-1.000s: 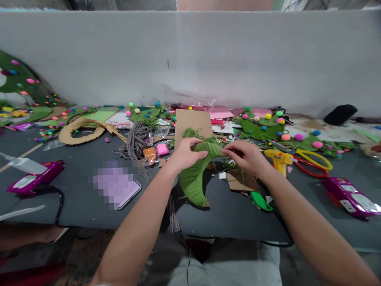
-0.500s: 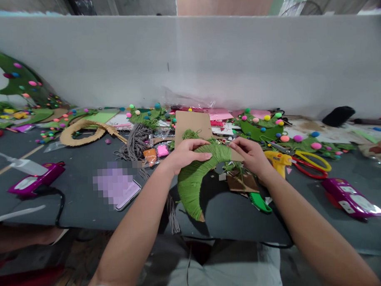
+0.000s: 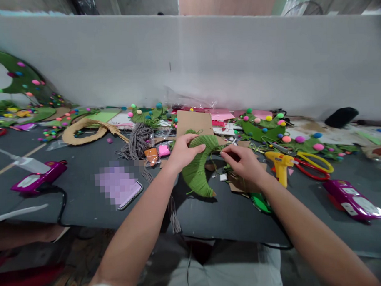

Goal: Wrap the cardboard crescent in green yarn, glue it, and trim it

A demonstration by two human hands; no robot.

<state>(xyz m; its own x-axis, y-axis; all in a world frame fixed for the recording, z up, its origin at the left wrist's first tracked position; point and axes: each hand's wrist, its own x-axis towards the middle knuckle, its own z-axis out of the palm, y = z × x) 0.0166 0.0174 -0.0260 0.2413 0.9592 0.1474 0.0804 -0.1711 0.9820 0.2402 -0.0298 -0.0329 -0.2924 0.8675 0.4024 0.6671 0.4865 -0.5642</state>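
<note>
A cardboard crescent [image 3: 196, 176] wrapped in green yarn is held above the dark table, its lower tip bare brown. My left hand [image 3: 186, 153] grips its upper left edge, thumb lying across the front. At the crescent's upper right end, my right hand [image 3: 243, 162] has thumb and forefinger pinched together on green yarn [image 3: 221, 147]. Under my right hand lie a brown cardboard scrap [image 3: 239, 184] and a green-handled tool [image 3: 260, 204], partly hidden by the wrist. Behind the crescent stands a brown cardboard piece [image 3: 194, 121].
To the right are a yellow glue gun [image 3: 281, 162], scissors [image 3: 314, 165] and a purple power strip [image 3: 355, 200]. On the left lie a phone [image 3: 130, 196], gray yarn [image 3: 136, 143], a straw-colored ring [image 3: 73, 136] and another purple power strip [image 3: 38, 177]. Pompom-covered green crescents [image 3: 261, 130] line the back.
The crescent has turned, its lower tip swinging right and up. My right hand has shifted from the crescent's bare cardboard end to a pinch on the yarn, slightly lower.
</note>
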